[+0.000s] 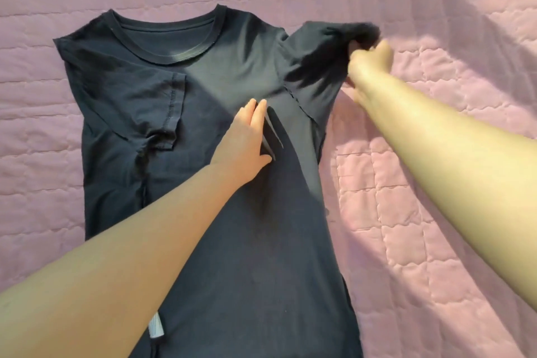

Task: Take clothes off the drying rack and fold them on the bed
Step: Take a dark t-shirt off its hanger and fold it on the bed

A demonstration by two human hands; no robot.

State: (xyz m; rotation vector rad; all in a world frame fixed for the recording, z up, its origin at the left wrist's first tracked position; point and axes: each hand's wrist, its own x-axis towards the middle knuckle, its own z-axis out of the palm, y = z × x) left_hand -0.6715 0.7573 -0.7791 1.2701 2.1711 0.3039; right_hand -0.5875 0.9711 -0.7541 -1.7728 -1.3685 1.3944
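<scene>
The dark T-shirt (232,212) lies flat on the pink quilt (436,212), collar away from the person; the right hand (367,67) pinches the raised right sleeve (322,49), which probably folds leftward across the chest; the left hand (247,136) presses flat, fingers together, along that fold line.

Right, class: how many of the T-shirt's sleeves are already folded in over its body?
1. The left sleeve lies folded in over the dark T-shirt. The right sleeve is lifted in the right hand, not yet folded.
</scene>
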